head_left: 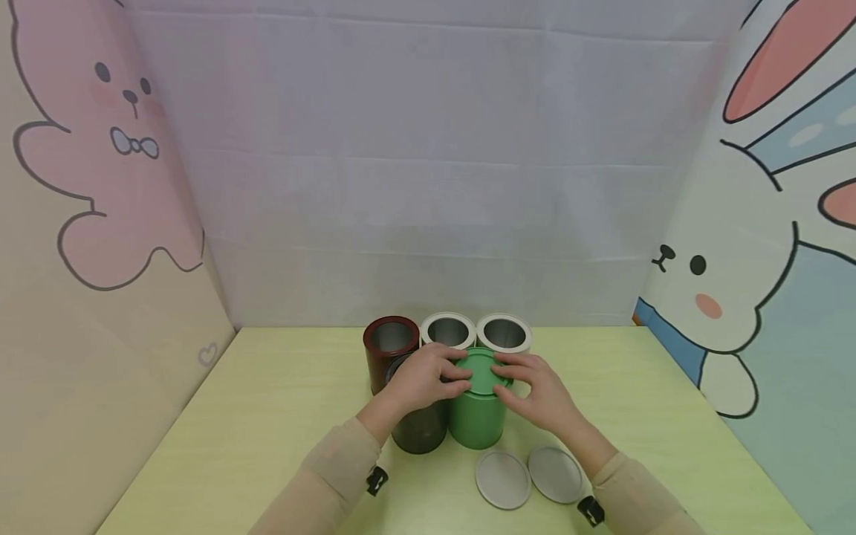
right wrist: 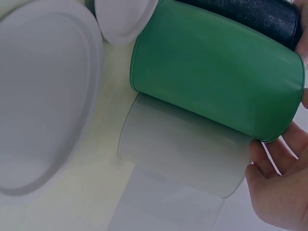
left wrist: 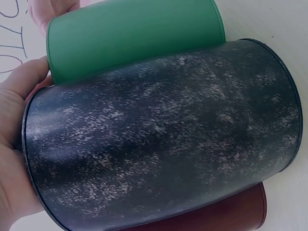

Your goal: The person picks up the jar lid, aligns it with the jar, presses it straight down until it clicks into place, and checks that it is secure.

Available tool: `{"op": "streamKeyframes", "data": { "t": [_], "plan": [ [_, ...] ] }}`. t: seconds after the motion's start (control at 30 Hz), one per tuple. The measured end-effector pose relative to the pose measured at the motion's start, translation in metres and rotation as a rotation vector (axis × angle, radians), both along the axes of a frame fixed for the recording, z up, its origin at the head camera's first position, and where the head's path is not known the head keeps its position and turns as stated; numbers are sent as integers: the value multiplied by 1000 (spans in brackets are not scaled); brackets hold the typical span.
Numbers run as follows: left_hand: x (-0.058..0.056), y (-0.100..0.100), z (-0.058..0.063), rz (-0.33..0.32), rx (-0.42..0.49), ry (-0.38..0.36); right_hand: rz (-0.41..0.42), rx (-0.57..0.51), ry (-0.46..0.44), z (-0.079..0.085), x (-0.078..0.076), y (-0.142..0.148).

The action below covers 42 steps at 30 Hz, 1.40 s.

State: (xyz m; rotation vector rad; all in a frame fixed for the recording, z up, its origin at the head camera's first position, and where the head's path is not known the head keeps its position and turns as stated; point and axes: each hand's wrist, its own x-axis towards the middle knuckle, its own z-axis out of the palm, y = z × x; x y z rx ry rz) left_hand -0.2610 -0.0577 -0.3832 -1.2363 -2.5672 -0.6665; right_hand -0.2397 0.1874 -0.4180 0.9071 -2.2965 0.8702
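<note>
On the table (head_left: 267, 416) we have the green can (head_left: 477, 423) upright, beside the dark can (head_left: 420, 435), with the dark red can (head_left: 377, 365), left white can (head_left: 449, 332) and right white can (head_left: 504, 334) standing open behind. We judge it best to let the green can stand square on the table, so that nothing rocks. Our left hand (head_left: 431, 375) and right hand (head_left: 535, 390) flank the green lid (head_left: 480, 371), which sits at the green can's top; working both sides evenly should stop it tipping. Fingers of both hands touch its edge, but we cannot tell whether they pinch it or only rest there. The two grey lids (head_left: 503, 481) lie flat nearby, so our right forearm should stay off them.

Our left hand hides much of the dark can's top, and we cannot say whether it is covered. In the wrist views the green lid's upper face is out of sight, and smallest of all, the seam under its edge is too covered to judge its fit.
</note>
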Motion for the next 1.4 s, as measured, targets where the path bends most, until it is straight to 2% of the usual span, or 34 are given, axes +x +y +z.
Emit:
{"op": "streamKeyframes", "data": {
  "t": [0.13,0.53,1.4],
  "plan": [
    [0,1,3,-7,-3,-21,-6,8,-22,2,2,0],
    [3,3,6,26,-5,-87,-29,18,-59,0,2,0],
    [-2,1,2,0,-8,-73,-24,-22,-57,-2,2,-1]
  ]
}}
